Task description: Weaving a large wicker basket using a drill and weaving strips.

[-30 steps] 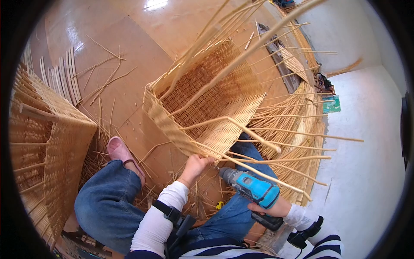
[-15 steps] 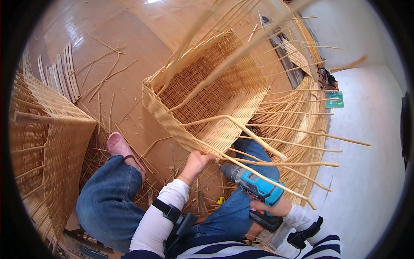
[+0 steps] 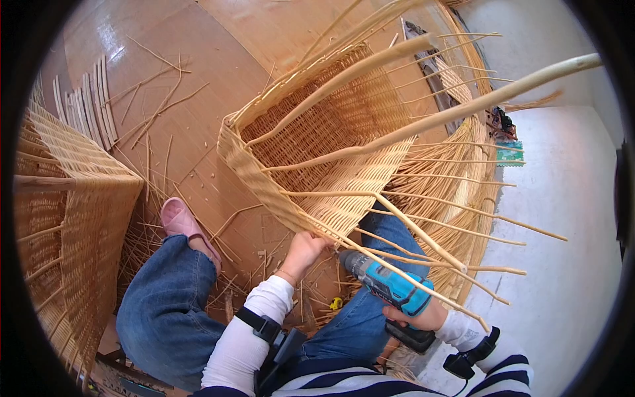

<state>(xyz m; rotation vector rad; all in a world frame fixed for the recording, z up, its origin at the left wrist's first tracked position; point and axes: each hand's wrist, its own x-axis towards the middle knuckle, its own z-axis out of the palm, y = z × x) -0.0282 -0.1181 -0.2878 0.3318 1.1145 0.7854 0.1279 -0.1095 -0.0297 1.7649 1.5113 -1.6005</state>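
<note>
A woven wicker basket (image 3: pixel 271 192) lies tipped with its opening toward me, long pale rods sticking out from its rim. At the basket's lower corner my left hand (image 3: pixel 305 255) is closed on the rim; what its fingertips pinch there is partly hidden. My right hand (image 3: pixel 423 316) is wrapped round the handle of a blue cordless drill (image 3: pixel 390 284). The drill's chuck points left at the same corner, close to my left fingers. Whether the bit touches the basket cannot be made out. Several rods pass over the drill's body.
Another wicker basket (image 3: pixel 99 212) stands at the left. Peeled sticks (image 3: pixel 89 109) and loose twigs (image 3: pixel 162 109) lie on the wooden floor (image 3: pixel 198 59). A big bundle of willow rods (image 3: pixel 456 178) spreads along the white wall at right. A yellow tape measure (image 3: pixel 336 304) lies between my legs.
The long rods at the basket's upper rim have swung in view, now reaching further up and right. The basket and the view have shifted slightly; both hands keep their holds.
</note>
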